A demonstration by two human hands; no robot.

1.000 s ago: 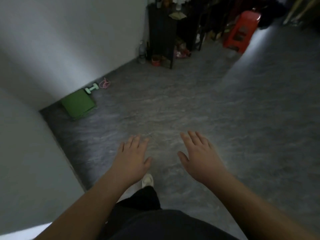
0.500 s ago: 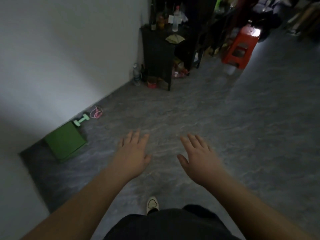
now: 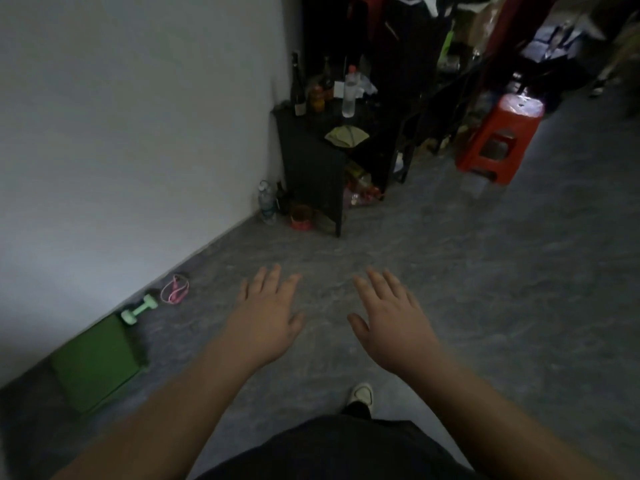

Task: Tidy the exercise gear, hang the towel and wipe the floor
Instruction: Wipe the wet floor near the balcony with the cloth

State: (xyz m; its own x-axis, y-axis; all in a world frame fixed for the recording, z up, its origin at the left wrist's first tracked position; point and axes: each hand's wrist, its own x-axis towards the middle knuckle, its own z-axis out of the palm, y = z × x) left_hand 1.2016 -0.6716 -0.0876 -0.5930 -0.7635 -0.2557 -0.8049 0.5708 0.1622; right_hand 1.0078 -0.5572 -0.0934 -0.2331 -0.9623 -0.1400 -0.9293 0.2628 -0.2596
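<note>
A folded green mat (image 3: 95, 362) lies on the grey floor against the white wall at the lower left. A mint-green dumbbell (image 3: 139, 309) rests just beyond it, and a coiled pink skipping rope (image 3: 175, 289) lies a little farther along the wall. My left hand (image 3: 265, 320) and my right hand (image 3: 389, 318) are stretched out in front of me, palms down, fingers straight, holding nothing. Both hover above the floor, to the right of the gear. No towel is visible.
A black side table (image 3: 313, 161) with bottles on top stands against the wall ahead, with bottles and a red bowl (image 3: 300, 218) at its foot. A red plastic stool (image 3: 498, 136) stands to the right. Dark clutter fills the back. My shoe (image 3: 362, 393) shows below.
The view has swung up and rightwards as I walk forward; the mat, dumbbell and rope have slid down and left in frame. Both hands stay spread and empty.
</note>
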